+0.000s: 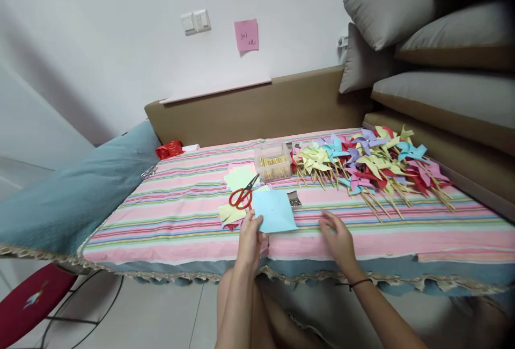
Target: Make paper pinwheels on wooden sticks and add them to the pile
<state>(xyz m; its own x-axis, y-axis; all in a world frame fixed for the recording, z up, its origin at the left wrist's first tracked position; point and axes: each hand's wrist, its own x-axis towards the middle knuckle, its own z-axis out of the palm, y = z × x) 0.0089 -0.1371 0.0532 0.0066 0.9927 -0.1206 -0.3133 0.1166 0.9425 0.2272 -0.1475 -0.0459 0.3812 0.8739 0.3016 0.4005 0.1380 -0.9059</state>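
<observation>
My left hand (251,231) pinches the lower left corner of a light blue paper square (276,212), held above the striped cloth. To the right of the paper, my right hand (337,237) hovers with its fingers curved; whether something small sits between thumb and fingertips I cannot tell. Red-handled scissors (242,194) lie with partly parted blades on a stack of coloured paper (240,177). Behind the blue sheet is a small box of metal pins (295,200). A clear plastic box (273,161) of thin wooden sticks stands farther back.
A large heap of paper pinwheels on sticks (374,161) covers the right side of the striped cloth (161,220). Grey cushions (450,91) are stacked at far right. A red plastic bag (169,150) lies at back left. A dark red stool (36,300) stands at lower left.
</observation>
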